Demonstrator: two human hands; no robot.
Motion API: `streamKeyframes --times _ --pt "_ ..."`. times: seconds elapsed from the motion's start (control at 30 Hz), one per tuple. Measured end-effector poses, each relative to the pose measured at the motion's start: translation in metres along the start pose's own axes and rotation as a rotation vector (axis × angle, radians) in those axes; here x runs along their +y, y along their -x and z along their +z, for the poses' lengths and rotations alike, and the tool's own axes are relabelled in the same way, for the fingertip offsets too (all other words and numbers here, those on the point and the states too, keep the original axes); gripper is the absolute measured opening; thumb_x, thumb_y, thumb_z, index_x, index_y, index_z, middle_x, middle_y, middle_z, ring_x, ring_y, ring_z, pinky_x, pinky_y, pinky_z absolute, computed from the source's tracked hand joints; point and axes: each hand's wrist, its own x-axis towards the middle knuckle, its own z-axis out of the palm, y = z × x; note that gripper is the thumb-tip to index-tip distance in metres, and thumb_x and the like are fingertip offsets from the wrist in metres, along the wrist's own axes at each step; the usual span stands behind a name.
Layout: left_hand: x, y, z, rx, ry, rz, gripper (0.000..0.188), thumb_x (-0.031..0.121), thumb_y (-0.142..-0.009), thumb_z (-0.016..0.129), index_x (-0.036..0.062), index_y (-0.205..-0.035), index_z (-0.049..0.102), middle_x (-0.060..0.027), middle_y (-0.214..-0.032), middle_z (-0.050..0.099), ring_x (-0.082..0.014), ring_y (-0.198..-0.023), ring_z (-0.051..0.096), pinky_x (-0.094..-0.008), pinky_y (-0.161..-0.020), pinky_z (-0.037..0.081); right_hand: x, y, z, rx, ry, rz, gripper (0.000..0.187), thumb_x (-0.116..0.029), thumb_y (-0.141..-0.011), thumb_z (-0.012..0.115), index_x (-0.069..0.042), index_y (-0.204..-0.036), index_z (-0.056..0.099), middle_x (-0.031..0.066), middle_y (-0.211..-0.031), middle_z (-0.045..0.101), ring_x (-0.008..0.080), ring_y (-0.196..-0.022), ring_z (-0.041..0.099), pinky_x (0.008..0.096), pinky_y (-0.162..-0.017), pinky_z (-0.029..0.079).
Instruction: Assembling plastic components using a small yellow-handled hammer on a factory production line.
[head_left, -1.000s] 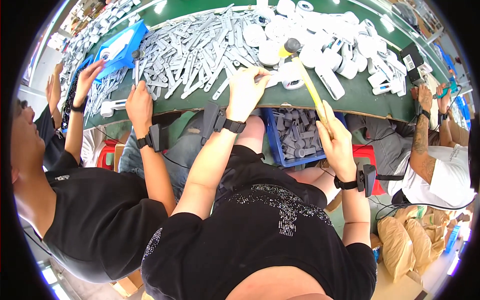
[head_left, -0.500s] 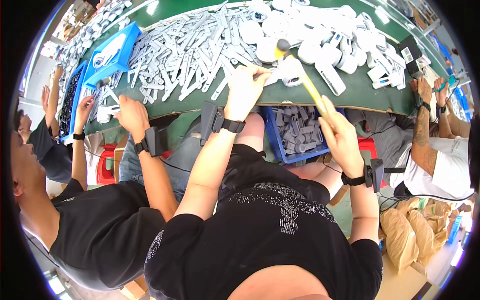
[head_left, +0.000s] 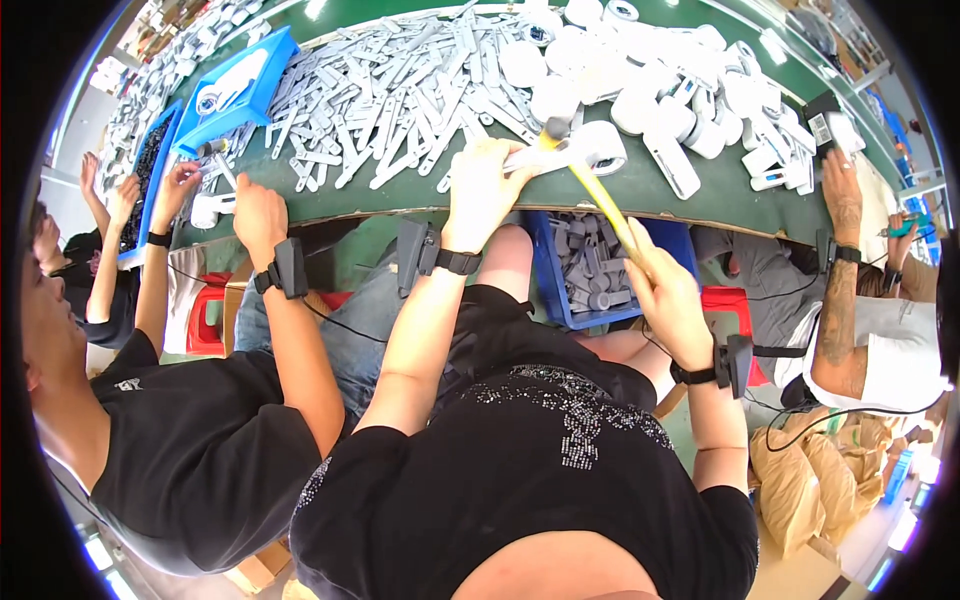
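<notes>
My right hand [head_left: 668,295] is wrapped round the handle of a mallet [head_left: 600,195] with a yellow shaft and a black-and-yellow head. My left hand [head_left: 487,190] pinches the narrow end of a white plastic part [head_left: 600,149], whose wide, rounded end points right over the green table. The mallet head lies over the middle of this part; whether they touch, I cannot tell. Beyond my left hand spreads a heap of long grey plastic strips [head_left: 400,105]. A pile of white rounded housings [head_left: 640,70] lies past the mallet.
Below the table edge, a blue crate [head_left: 560,300] of grey parts stands by my knees. Co-workers sit close on both sides; the left one's hand [head_left: 260,212] is near a blue tray [head_left: 240,95]. Brown sacks [head_left: 800,475] are at the lower right, and a red stool [head_left: 728,300] stands nearby.
The mallet head has come down onto or close to the white part, and my right hand has moved lower and left. The part's rounded end now shows more fully.
</notes>
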Motion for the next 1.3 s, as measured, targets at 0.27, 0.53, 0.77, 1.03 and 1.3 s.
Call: streamKeyframes --times 0.27,0.53,0.77,1.03,1.3 --pt "-0.004 -0.003 0.003 0.023 0.07 0.046 0.024 0.02 -0.072 0.078 0.0049 -0.089 0.071 -0.0122 -0.08 0.065 -0.0282 -0.079 0.06 -0.0374 -0.072 0.047 0.014 -0.009 0.017 0.242 0.001 -0.306 0.046 -0.004 -0.089 0.061 -0.005 -0.134 0.05 0.0141 -0.082 0.058 0.0258 -0.067 0.059 0.0341 -0.063 0.049" --pt "-0.012 0.007 0.022 0.192 0.253 -0.037 0.036 0.023 -0.074 0.076 0.0046 -0.104 0.067 -0.0127 -0.088 0.066 -0.0287 -0.089 0.061 -0.0391 -0.083 0.047 0.009 -0.011 0.022 0.196 -0.08 -0.308 0.047 -0.004 -0.09 0.059 -0.008 -0.136 0.05 0.017 -0.085 0.06 0.0324 -0.072 0.059 0.035 -0.067 0.048" --pt "-0.007 0.009 0.016 0.113 0.505 -0.245 0.076 0.011 -0.071 0.08 0.0034 -0.136 0.042 -0.0096 -0.086 0.067 -0.0216 -0.081 0.065 -0.0323 -0.079 0.05 -0.002 -0.014 0.018 0.008 -0.085 -0.14 0.05 0.002 -0.089 0.059 -0.001 -0.137 0.045 0.0169 -0.121 0.063 0.0207 -0.105 0.063 0.0281 -0.092 0.045" --pt "-0.017 0.008 0.024 0.144 0.518 -0.262 0.083 0.016 -0.067 0.086 0.0049 -0.134 0.038 -0.0096 -0.084 0.065 -0.0175 -0.075 0.062 -0.0303 -0.072 0.051 -0.007 -0.013 0.032 0.075 -0.056 -0.344 0.048 -0.004 -0.087 0.062 -0.007 -0.134 0.051 0.0153 -0.083 0.06 0.0303 -0.069 0.058 0.0343 -0.065 0.049" --pt "-0.035 0.009 0.039 0.184 0.895 -0.174 0.081 0.012 -0.07 0.084 0.0044 -0.135 0.037 -0.0072 -0.081 0.063 -0.0166 -0.075 0.061 -0.0303 -0.075 0.051 -0.008 -0.004 0.032 0.099 -0.101 -0.367 0.046 -0.004 -0.088 0.062 -0.005 -0.133 0.052 0.0138 -0.076 0.055 0.0264 -0.062 0.055 0.035 -0.059 0.045"
